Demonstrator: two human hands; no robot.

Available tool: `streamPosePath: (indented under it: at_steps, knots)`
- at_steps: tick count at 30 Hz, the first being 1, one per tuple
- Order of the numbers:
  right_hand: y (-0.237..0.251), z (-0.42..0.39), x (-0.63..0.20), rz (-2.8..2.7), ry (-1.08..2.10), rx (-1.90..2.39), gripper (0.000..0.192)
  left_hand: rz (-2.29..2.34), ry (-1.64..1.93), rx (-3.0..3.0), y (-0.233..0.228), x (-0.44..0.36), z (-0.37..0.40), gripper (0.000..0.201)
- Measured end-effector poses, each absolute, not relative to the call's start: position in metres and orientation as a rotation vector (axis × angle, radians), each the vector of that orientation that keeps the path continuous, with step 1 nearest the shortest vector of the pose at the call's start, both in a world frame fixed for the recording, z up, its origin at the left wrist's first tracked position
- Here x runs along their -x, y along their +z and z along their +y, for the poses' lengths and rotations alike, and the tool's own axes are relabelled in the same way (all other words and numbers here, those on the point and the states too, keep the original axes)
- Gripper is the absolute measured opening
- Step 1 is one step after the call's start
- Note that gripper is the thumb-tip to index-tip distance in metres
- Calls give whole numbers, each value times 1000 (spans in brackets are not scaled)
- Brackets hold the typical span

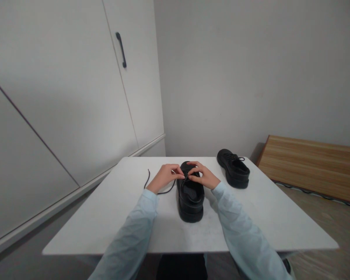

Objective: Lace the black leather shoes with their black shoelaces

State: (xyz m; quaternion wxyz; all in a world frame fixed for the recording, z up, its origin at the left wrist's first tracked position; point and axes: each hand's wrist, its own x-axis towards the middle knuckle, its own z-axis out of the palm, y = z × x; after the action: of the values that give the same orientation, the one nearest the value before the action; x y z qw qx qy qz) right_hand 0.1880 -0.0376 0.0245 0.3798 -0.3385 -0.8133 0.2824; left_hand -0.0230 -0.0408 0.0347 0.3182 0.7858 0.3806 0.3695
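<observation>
A black lace-up shoe [191, 208] stands in the middle of the white table, its heel toward me and its toe pointing away. Over its lacing, my left hand [168, 175] pinches a black shoelace [169, 189] between thumb and fingers. The lace trails from there to the left across the tabletop, partly behind the wrist. From the right side, my right hand [202, 175] comes in at the same spot, thumb and fingertips pinched on the lacing near the tongue. The fingers hide most of the eyelets.
Another black shoe [238, 181], laced, stands at the table's back right. The white table [128, 233] reaches close to a grey wall [251, 77]. White cabinet doors [76, 97] run along the left. A wood-grain board [312, 167] lies beyond the right edge.
</observation>
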Motion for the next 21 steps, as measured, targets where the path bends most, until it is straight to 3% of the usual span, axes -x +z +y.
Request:
streamPosePath:
  at_steps: [16,21]
  knots:
    - [26,-43,-176,-2115,671,899,3,980,941,-1997,31,22,-38,19]
    - [25,-42,-178,-2097,710,884,5,966,1013,-2030,30,21,-38,39]
